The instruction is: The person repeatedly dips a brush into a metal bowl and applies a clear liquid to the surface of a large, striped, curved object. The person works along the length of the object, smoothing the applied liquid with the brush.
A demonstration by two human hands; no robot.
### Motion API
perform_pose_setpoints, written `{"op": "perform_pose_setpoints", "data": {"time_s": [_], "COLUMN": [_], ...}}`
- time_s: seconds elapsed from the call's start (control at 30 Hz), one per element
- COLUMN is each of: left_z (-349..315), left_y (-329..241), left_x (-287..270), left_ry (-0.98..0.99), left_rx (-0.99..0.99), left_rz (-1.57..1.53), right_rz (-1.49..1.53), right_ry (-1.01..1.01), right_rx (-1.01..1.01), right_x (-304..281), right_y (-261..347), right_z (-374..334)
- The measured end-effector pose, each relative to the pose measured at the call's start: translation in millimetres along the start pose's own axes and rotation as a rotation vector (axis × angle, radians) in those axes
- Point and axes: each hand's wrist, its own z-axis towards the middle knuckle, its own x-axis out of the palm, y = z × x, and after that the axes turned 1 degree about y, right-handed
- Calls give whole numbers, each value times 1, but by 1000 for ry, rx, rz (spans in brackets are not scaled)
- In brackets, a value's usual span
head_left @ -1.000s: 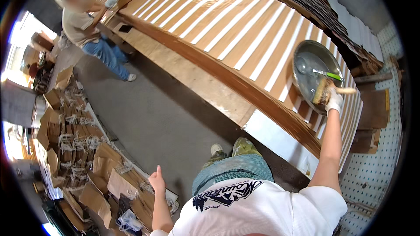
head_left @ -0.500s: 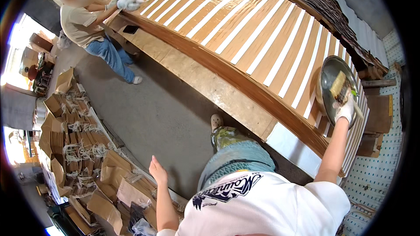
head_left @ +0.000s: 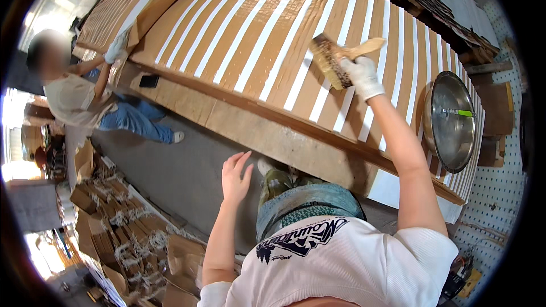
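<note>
My right hand (head_left: 362, 77), in a pale glove, is closed round a wide, flat brush (head_left: 330, 62) with a wooden handle. The brush is over the middle of a stack of overlapping brown sheets (head_left: 244, 37) striped with white bands; I cannot tell whether its bristles touch them. Part of the sheets' surface looks wet and shiny. My bare left hand (head_left: 236, 177) hangs near the table's front edge, fingers apart, holding nothing. To the right, a round metal bowl (head_left: 427, 128) rests on the sheets. A tool with a green handle (head_left: 465, 113) lies in the bowl.
At the far left a co-worker (head_left: 85, 99) with gloved hands grips a lifted brown sheet (head_left: 145, 20). A black phone (head_left: 149, 81) lies on the wooden ledge (head_left: 227, 116). Cartons and bundles tied with white string (head_left: 136, 233) cover the floor at lower left.
My right hand has lifted the brush from the bowl and carried it left over the sheets. My left hand has moved up and right. The co-worker is now holding up a sheet.
</note>
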Motion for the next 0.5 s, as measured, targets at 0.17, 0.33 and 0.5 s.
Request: {"op": "perform_pose_setpoints", "data": {"time_s": [0.17, 0.33, 0.5], "left_z": [124, 205, 377], "left_y": [1, 46, 106], "left_x": [4, 8, -76], "left_ry": [103, 313, -249], "left_rx": [418, 547, 327], "left_rz": [271, 94, 173], "right_rz": [-461, -576, -684], "right_ry": [-54, -52, -111], "right_rx": [-114, -294, -146], "right_x": [58, 98, 93], "right_y": [12, 34, -3], "right_z": [33, 53, 51]}}
